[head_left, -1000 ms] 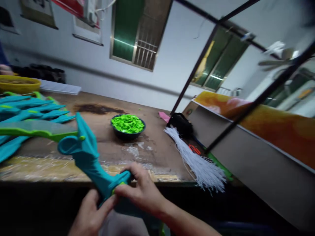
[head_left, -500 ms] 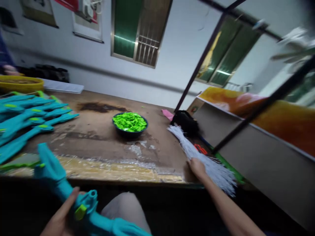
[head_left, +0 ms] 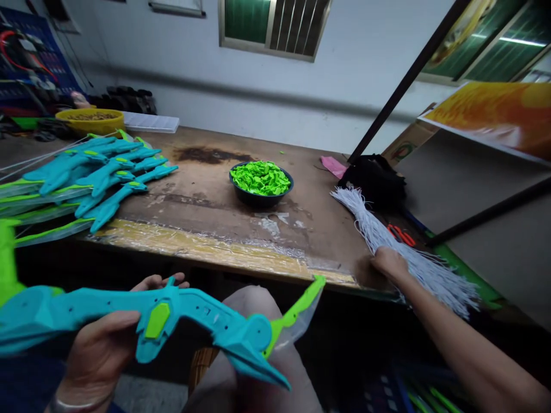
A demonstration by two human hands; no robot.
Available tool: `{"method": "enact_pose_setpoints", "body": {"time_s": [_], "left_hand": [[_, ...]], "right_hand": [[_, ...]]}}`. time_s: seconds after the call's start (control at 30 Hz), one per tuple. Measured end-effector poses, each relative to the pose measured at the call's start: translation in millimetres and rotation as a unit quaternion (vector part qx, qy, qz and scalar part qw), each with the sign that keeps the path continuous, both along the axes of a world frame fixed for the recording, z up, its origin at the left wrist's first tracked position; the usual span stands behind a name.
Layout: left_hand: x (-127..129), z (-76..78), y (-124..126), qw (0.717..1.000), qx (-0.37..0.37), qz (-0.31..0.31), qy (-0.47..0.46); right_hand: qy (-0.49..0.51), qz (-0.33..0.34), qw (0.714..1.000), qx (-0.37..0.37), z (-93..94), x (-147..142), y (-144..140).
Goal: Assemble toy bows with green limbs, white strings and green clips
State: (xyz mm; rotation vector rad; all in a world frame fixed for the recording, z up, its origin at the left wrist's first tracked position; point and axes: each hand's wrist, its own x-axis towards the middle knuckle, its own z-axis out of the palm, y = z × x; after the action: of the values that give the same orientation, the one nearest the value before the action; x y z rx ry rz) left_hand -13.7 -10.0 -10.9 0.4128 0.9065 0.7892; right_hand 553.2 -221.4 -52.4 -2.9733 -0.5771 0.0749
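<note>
Left grip clasping teal bow near its middle, right grip at white strings, closure unclear

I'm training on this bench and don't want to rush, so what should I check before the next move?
1. Left hand supporting the teal bow-shaped piece: ok, gripped near its middle.
2. Whole piece in view: not ok, its left end runs out of the picture.
3. Right hand at the bundle of white cords: ok, it is on the bundle's near side.
4. A single cord pinched: cannot tell, the fingertips are hidden.
5. Dark bowl of green pieces steady: ok, upright on the table.
</note>
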Motion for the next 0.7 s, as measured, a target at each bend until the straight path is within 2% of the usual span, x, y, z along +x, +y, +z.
{"method": "enact_pose_setpoints", "body": {"time_s": [0.1,0.17,0.23,0.3,0.37,0.43,0.5,0.57,0.63,0.7], "left_hand": [[-6,-4.3,-2,0.998,-0.007,0.065,-0.002],[-8,-11.6,-2,0.996,-0.019,0.082,-0.002],[-7,-19.8,-3,0.996,-0.024,0.085,0.001],[0,-26.9,-8,0.996,-0.022,0.082,0.011],[12,-31.9,-18,0.999,-0.008,0.049,0.008],[27,-34.8,-30,0.998,0.014,-0.044,-0.032],[41,-36.4,-42,0.983,0.035,-0.153,-0.090],[51,-37.8,-50,0.967,0.043,-0.216,-0.130],[54,-39.1,-53,0.965,0.049,-0.214,-0.144],[51,-40.0,-51,0.969,0.052,-0.200,-0.136]], "right_hand": [[0.050,-0.005,0.998,0.034,8.9,-23,7],[0.088,0.019,0.992,0.086,16.0,-44,13],[0.136,0.061,0.977,0.155,24.8,-70,19],[0.186,0.116,0.947,0.234,35.6,-103,28],[0.231,0.184,0.907,0.302,47.7,-147,42],[0.267,0.266,0.864,0.334,59.4,-199,59],[0.299,0.367,0.818,0.328,69.3,-253,75],[0.314,0.462,0.775,0.297,76.4,-298,83],[0.286,0.536,0.755,0.247,80.5,-326,84],[0.281,0.565,0.747,0.211,81.0,-331,82]]}}
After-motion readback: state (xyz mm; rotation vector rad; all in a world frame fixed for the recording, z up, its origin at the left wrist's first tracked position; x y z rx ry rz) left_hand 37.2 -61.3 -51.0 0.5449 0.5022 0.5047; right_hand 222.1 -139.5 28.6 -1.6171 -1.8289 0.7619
